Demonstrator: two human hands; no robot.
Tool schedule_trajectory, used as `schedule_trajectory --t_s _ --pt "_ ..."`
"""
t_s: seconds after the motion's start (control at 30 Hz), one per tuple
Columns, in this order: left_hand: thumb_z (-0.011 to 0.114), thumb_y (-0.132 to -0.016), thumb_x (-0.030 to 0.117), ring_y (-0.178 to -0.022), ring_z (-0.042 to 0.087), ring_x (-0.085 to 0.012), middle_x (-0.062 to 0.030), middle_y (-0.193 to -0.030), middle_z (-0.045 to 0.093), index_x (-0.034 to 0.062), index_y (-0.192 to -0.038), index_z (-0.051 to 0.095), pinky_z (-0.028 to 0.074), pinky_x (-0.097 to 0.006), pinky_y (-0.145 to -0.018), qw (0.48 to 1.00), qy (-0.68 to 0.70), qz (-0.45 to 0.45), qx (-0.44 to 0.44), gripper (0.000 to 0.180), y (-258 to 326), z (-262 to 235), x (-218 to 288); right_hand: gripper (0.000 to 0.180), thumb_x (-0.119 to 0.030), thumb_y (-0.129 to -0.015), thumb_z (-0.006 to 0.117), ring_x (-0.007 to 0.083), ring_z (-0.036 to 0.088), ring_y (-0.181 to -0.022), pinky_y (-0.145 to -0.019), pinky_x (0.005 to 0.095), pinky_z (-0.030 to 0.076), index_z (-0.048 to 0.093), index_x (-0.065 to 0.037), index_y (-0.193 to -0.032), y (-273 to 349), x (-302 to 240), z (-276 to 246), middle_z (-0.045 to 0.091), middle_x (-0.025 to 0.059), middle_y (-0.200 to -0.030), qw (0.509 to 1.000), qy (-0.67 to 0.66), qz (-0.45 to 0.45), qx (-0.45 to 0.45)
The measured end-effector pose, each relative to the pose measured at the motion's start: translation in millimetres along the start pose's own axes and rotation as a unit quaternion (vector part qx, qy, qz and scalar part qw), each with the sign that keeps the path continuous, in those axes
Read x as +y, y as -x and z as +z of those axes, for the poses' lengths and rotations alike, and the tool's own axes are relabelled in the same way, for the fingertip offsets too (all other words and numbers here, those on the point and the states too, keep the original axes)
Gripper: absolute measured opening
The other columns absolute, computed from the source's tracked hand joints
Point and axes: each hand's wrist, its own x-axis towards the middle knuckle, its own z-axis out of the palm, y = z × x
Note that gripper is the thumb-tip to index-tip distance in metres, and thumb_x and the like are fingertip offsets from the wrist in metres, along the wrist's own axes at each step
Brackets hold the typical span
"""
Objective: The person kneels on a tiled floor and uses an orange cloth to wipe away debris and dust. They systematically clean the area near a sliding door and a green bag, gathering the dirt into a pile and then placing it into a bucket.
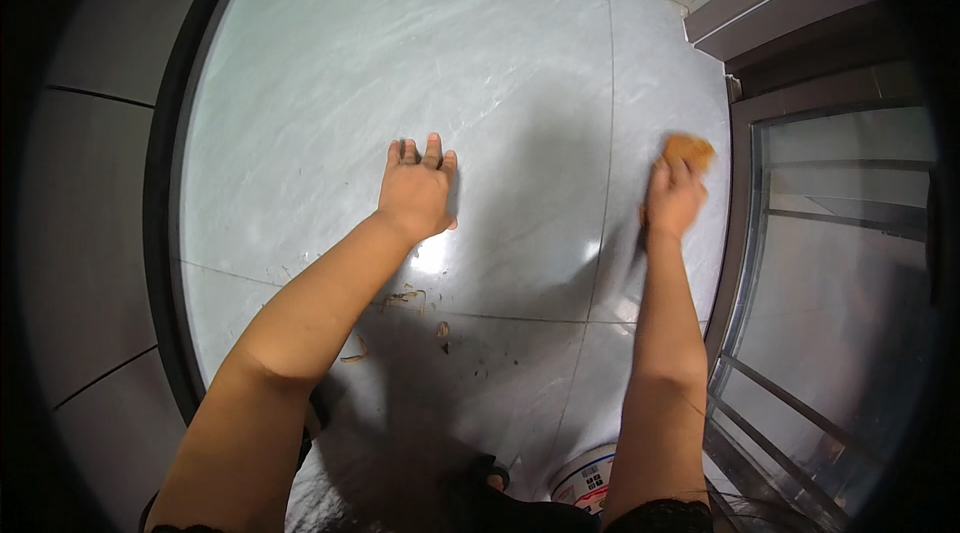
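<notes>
1. We take the pale grey glossy tiled floor (330,63) as our landmark; everything below is placed against it and its thin grout line (611,83), which runs away from us on the right.

2. Our left hand (417,195) lies flat on the floor, palm down, fingers spread and pointing away from us. Its grip is fully open and has hold of nothing; it looks to us like a bracing hand.

3. Our right hand (674,199) sits just right of the grout line, near the dark metal door frame (738,233). Its grip is closed down over a small orange-brown scrubbing pad (690,150), pressing it onto the floor; only the pad's far end shows beyond the fingertips.

4. As for progress, we judge the work partly done. The floor beyond both hands looks streaked and wet. Nearer to us than the left hand, brown scraps and specks of dirt (405,299) lie on the tiles, with another curl (352,357) closer in, so that stretch is left.

5. The pad's long axis seems to run along our right forearm, pointing up and slightly right toward the door frame; with most of it covered, we cannot be sure.

6. A white round tub (585,478) stands on the floor close by our knees.
</notes>
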Motion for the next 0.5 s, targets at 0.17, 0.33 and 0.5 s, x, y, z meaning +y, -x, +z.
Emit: schedule_trajectory --t_s 0.17,0.33,0.5 --pt "0.081 -0.07 0.039 -0.138 0.038 -0.0359 -0.0136 -0.152 0.037 0.0125 -0.141 0.048 0.02 -0.054 -0.117 0.998 0.032 0.003 0.047 0.083 9 6 -9 0.018 -0.022 -0.082 0.067 0.0349 0.057 -0.093 -0.082 0.0424 0.05 0.069 -0.011 -0.097 25 -139 32 0.063 0.0079 -0.121 0.975 -0.079 -0.196 -0.066" --pt "0.068 -0.079 0.021 -0.124 0.054 -0.0254 -0.0104 -0.133 0.059 0.0106 -0.126 0.061 0.024 -0.056 -0.114 0.975 0.172 0.001 0.139 0.049 18 2 -47 0.029 -0.011 -0.066 0.075 0.0282 0.06 -0.087 -0.075 0.0408 0.047 0.063 -0.011 -0.092 128 -183 -1 0.063 0.005 -0.108 0.914 -0.174 -0.328 -0.163" --pt "0.064 -0.08 0.007 -0.106 0.064 -0.0258 -0.0122 -0.12 0.065 0.0069 -0.115 0.066 0.042 -0.05 -0.103 0.958 0.152 -0.008 0.242 0.035 40 16 -92 0.037 -0.019 -0.067 0.075 0.029 0.06 -0.092 -0.074 0.0433 0.049 0.064 -0.012 -0.101 204 -151 -48 0.061 0.0094 -0.11 0.852 -0.281 -0.376 -0.23"
